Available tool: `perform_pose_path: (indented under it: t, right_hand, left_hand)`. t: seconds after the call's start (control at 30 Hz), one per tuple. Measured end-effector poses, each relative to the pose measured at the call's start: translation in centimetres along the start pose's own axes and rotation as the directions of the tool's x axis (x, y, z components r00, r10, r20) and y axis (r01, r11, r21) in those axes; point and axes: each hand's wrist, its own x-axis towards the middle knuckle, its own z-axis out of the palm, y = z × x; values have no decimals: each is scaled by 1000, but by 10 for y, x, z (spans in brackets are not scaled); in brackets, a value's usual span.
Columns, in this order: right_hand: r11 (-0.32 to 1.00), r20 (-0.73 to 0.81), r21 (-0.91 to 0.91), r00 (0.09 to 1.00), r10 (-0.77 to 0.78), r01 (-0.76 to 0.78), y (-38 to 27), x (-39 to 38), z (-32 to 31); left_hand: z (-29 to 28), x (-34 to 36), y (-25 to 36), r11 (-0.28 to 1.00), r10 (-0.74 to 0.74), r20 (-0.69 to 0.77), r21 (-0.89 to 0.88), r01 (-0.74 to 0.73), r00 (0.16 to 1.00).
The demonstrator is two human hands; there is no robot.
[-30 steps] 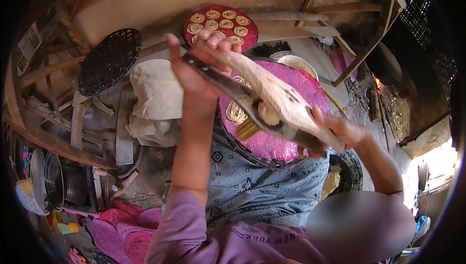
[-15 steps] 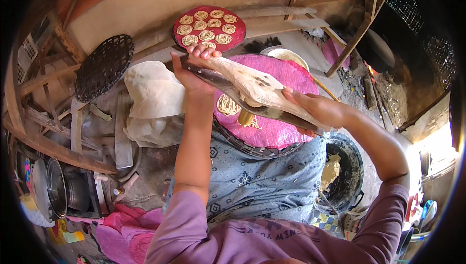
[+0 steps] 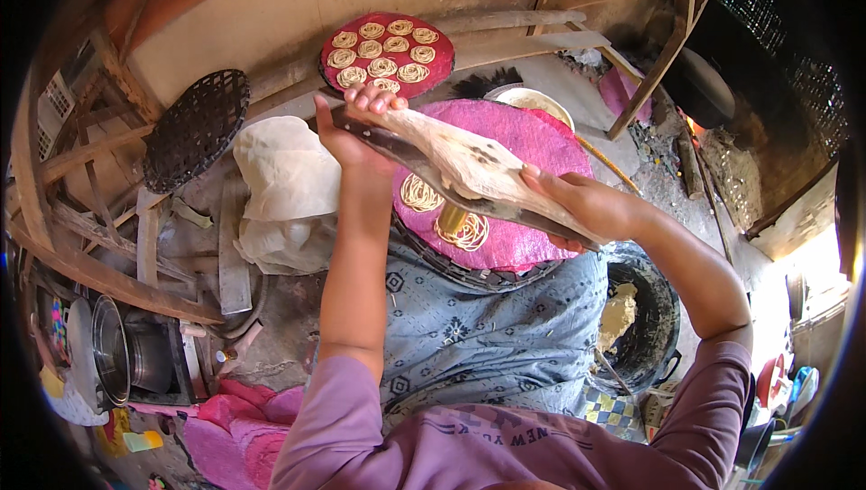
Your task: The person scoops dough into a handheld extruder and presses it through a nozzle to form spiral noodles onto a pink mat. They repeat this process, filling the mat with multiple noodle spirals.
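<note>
Both my hands grip a two-part wooden dough press point(image 3: 487, 161), held slantwise over a round woven tray covered in pink cloth point(image 3: 541, 143). My left hand point(image 3: 361, 129) is closed round its far left end, fingers over the top. At the near right end, my right hand point(image 3: 591, 203) squeezes the pale upper piece against the dark lower one. Below the press sticks out a brass-coloured cylinder point(image 3: 453, 219). Thin dough strands under it form a loose coil point(image 3: 471, 237) on the cloth. Beside that lies another noodle-like coil point(image 3: 419, 192). The cylinder's lower opening is hidden.
A red round tray point(image 3: 413, 36) of several dough coils lies at the back. A black basin point(image 3: 663, 310) with dough point(image 3: 617, 317) stands at my right. Left are a dark woven tray point(image 3: 197, 129), whitish sheets point(image 3: 280, 165) and wooden frames point(image 3: 99, 278). A fire point(image 3: 695, 128) burns far right.
The dough strands under the cylinder have grown from a small heap into a wider looped coil. My hands keep their grip on the press, which has shifted only slightly.
</note>
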Motion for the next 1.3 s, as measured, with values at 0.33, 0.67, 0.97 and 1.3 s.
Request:
perform_pose_path:
  t: [0.33, 0.67, 0.97, 1.3]
  right_hand:
    - [993, -78, -113, 997, -26, 17, 21, 15, -11]
    - [992, -162, -41, 979, -122, 117, 27, 2, -20]
    - [981, -177, -137, 978, 113, -138, 45, -17, -34]
    - [985, -191, -67, 971, 143, -158, 48, -46, -38]
  left_hand:
    - [-41, -1, -27, 997, 5, -108, -76, -13, 994]
    - [-7, 26, -22, 995, -86, 81, -36, 89, 993]
    - [-43, 9, -95, 991, -70, -190, -126, 47, 979]
    - [-21, 5, -106, 979, -127, -267, -189, 77, 955]
